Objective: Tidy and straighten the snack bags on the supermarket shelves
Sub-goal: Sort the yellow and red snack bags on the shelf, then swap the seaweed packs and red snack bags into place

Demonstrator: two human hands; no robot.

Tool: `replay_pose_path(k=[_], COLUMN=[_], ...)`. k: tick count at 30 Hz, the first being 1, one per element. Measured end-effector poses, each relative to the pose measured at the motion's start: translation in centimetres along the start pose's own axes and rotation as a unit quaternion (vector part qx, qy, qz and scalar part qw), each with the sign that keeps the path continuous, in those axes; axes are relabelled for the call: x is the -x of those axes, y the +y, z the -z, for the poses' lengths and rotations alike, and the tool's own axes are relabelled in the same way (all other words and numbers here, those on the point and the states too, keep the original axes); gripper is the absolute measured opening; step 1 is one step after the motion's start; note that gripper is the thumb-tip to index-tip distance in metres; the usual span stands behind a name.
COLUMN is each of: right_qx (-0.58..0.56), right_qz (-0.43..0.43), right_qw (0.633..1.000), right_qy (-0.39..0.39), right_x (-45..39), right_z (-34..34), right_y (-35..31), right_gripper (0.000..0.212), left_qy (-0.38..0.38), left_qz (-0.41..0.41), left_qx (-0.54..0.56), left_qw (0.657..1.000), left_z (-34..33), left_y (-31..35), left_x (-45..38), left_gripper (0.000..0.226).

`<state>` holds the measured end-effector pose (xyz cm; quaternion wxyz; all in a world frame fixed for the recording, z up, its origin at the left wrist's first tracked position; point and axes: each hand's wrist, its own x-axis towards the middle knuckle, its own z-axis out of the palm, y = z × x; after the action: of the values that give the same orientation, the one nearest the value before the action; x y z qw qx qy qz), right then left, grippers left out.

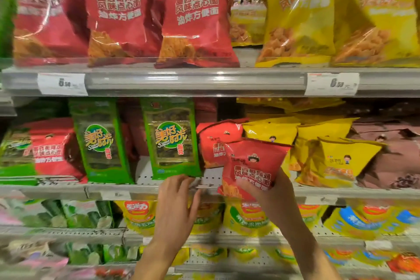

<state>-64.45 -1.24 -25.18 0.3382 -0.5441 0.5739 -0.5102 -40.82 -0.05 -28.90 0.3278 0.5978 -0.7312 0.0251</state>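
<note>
Upper shelf rail: grey metal with a clear plastic strip. Left price tag: white, clipped to that rail. Right price tag: white, same rail. Middle shelf deck: perforated white metal, bare patch showing.

free: bare perforated middle shelf strip right of green seaweed bag | blocked behind: small red bag | blocked right: yellow bags | above: price rail overhang
</note>
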Motion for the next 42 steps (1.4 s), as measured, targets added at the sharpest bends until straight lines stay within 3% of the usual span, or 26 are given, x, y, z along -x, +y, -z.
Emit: replay_pose_path(k=[5,9,15,21,29,32,35,38,40,42], right_qx=[0.059,0.036,0.057,0.086,0.132,0.113,0.157,0.101,0.080,0.079], right_qz=[0.096,0.121,0.097,0.005,0.081,0.059,0.061,0.102,0.135,0.142], right_qw=[0.993,0.992,0.991,0.989,0.987,0.992,0.973,0.935,0.919,0.923], right_qy=[0.029,-0.017,-0.075,-0.118,-0.033,-0.001,0.155,0.325,0.363,0.350], right_x=[-2.2,-3.3,-4.9,-5.3,-3.1,-1.7,0.5,3.4,4.6,5.0], right_z=[-3.8,-4.8,-4.3,-4.1,-4.3,-3.9,-4.4,-7.3,-10.0,-12.8], right_y=[-0.5,0.3,1.3,1.1,1.0,1.1,1.3,0.2,-0.8,-1.5], right_gripper=[0.051,0.051,0.043,0.030,0.041,0.046,0.063,0.048,0.035,0.027], left_qy=[-0.030,-0.042,-0.053,-0.079,-0.072,-0.068,-0.059,-0.041,-0.014,0.034], left_qz=[-0.004,-0.001,0.020,0.035,0.013,-0.006,-0.022,-0.025,-0.009,0.012], left_qx=[-0.048,-0.049,-0.015,-0.031,-0.009,0.038,0.138,0.194,0.221,0.226], left_qw=[0.998,0.998,0.998,0.996,0.997,0.997,0.988,0.980,0.975,0.973], left_z=[0.8,0.6,0.2,-0.1,0.3,0.5,1.8,4.3,6.3,8.2], left_y=[-3.6,-3.9,-3.5,-3.4,-3.5,-4.3,-5.5,-8.0,-10.3,-12.7], left_x=[1.5,2.0,2.1,2.0,2.1,2.1,2.2,2.2,1.5,0.8], left_gripper=[0.036,0.036,0.043,0.048,0.049,0.047,0.043,0.034,0.027,0.023])
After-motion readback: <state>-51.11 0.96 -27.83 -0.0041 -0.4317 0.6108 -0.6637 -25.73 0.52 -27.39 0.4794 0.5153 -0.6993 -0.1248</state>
